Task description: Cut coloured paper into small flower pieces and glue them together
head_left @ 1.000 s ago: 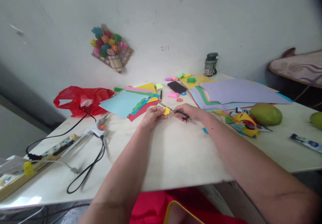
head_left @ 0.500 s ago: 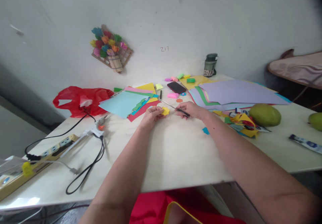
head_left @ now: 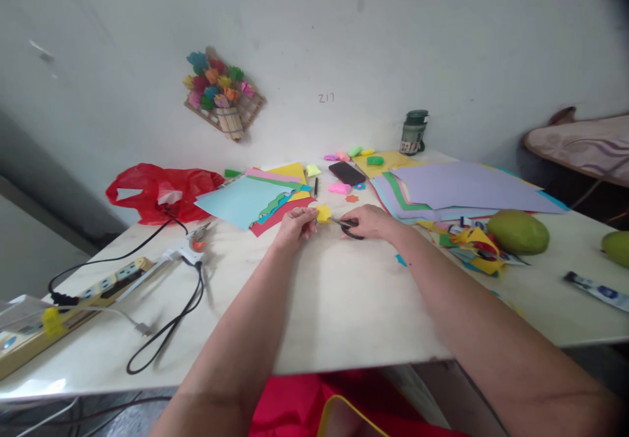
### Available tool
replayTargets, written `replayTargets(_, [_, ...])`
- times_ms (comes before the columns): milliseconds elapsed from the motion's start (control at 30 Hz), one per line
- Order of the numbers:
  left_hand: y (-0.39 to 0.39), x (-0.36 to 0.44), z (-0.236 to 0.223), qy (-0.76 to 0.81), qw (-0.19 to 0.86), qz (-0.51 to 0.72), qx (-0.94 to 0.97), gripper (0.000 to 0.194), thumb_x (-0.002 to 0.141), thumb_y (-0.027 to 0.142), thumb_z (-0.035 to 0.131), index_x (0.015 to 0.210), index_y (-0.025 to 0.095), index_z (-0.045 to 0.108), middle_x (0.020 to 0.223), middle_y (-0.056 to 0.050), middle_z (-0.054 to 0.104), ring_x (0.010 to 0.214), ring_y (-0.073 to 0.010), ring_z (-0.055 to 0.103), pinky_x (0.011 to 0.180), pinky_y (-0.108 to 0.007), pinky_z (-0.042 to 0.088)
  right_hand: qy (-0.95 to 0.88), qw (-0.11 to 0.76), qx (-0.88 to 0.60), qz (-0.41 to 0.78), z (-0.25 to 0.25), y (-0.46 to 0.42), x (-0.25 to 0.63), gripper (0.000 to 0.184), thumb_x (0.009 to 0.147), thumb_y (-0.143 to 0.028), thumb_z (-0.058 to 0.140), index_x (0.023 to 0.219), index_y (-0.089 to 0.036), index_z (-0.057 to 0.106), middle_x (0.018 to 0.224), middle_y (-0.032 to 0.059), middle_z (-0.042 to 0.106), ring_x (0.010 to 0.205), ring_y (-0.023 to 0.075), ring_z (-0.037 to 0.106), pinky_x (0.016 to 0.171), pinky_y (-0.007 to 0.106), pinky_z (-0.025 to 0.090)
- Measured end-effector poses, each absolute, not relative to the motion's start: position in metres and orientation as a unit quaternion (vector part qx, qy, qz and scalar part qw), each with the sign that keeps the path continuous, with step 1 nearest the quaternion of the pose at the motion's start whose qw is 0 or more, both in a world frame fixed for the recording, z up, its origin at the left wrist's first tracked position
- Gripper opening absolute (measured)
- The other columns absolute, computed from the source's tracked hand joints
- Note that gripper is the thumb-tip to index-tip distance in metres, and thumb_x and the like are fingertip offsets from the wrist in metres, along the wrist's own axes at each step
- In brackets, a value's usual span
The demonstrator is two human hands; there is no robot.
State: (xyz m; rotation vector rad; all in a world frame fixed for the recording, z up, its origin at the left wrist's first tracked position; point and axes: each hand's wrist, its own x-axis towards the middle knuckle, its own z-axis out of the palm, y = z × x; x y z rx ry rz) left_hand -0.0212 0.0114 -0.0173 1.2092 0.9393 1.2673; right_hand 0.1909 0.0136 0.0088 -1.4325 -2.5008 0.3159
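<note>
Scissors at yellow paper edge, table edge well apart

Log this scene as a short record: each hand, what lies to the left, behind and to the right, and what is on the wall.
Left hand: holds a small yellow paper cutout
Right hand: grips black-handled scissors, blades pointing toward the cutout
Left side: light-blue sheet, red plastic bag, power strip
Behind hands: phone, pink packet, orange cutout
Right side: purple sheet, paper scraps, green fruit
Wall: colourful flower decoration, handwritten marking
</note>
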Motion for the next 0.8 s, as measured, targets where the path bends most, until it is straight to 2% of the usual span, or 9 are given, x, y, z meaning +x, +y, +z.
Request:
replayTargets(267, [0.012, -0.02, -0.018, 0.372, 0.567, 0.539, 0.499, 0.031, 0.057, 0.033, 0.077, 0.076, 0.012, 0.064, 0.054, -0.002, 0.065, 0.031, -0.0061, 0.044, 0.032, -0.019, 0.028, -0.876, 0.092, -0.469, 0.056, 0.008, 0.014, 0.188, 0.025, 0.071, -0.036, 0.061, 0.09, -0.023, 0.071, 0.086, 0.0042, 0.067, 0.076, 0.0168, 0.057, 0.059, 0.023, 0.033])
replayTargets(433, [0.011, -0.019, -0.019, 0.379, 0.548, 0.55, 0.504, 0.035, 0.055, 0.031, 0.079, 0.083, 0.013, 0.069, 0.074, -0.007, 0.072, 0.052, -0.0129, 0.063, 0.046, -0.021, 0.041, -0.874, 0.133, -0.462, 0.065, 0.007, 0.013, 0.187, 0.024, 0.072, -0.03, 0.06, 0.093, -0.023, 0.071, 0.1, 0.0056, 0.066, 0.092, 0.0204, 0.058, 0.07, 0.025, 0.04])
replayTargets(533, [0.013, -0.018, -0.022, 0.382, 0.524, 0.556, 0.52, 0.034, 0.057, 0.03, 0.078, 0.086, 0.013, 0.072, 0.073, -0.007, 0.071, 0.068, -0.0175, 0.067, 0.051, -0.022, 0.042, -0.826, 0.221, -0.48, 0.195, 0.006, 0.014, 0.184, 0.023, 0.074, -0.02, 0.055, 0.091, -0.018, 0.07, 0.095, 0.006, 0.069, 0.086, 0.0169, 0.06, 0.071, 0.024, 0.042])
replayTargets(633, [0.016, -0.017, -0.024, 0.388, 0.494, 0.557, 0.543, 0.034, 0.057, 0.027, 0.078, 0.089, 0.015, 0.074, 0.076, -0.005, 0.071, 0.071, -0.0172, 0.065, 0.057, -0.024, 0.044, -0.728, 0.297, -0.485, 0.382, 0.005, 0.015, 0.18, 0.028, 0.074, -0.011, 0.046, 0.093, -0.013, 0.067, 0.09, 0.0075, 0.069, 0.071, 0.0121, 0.059, 0.055, 0.02, 0.041])
replayTargets(700, [0.017, -0.017, -0.025, 0.39, 0.48, 0.553, 0.557, 0.035, 0.058, 0.025, 0.077, 0.092, 0.017, 0.074, 0.079, -0.004, 0.071, 0.072, -0.0168, 0.064, 0.06, -0.025, 0.046, -0.676, 0.334, -0.456, 0.473, 0.004, 0.015, 0.178, 0.027, 0.072, -0.01, 0.047, 0.091, -0.012, 0.066, 0.088, 0.0087, 0.069, 0.066, 0.0113, 0.058, 0.046, 0.018, 0.037])
replayTargets(800, [0.017, -0.017, -0.024, 0.385, 0.478, 0.55, 0.567, 0.033, 0.059, 0.022, 0.074, 0.091, 0.018, 0.075, 0.08, -0.003, 0.072, 0.076, -0.0174, 0.064, 0.067, -0.026, 0.048, -0.625, 0.377, -0.409, 0.548, 0.004, 0.014, 0.175, 0.019, 0.071, -0.013, 0.051, 0.084, -0.01, 0.065, 0.082, 0.0102, 0.069, 0.063, 0.0119, 0.059, 0.041, 0.018, 0.037])
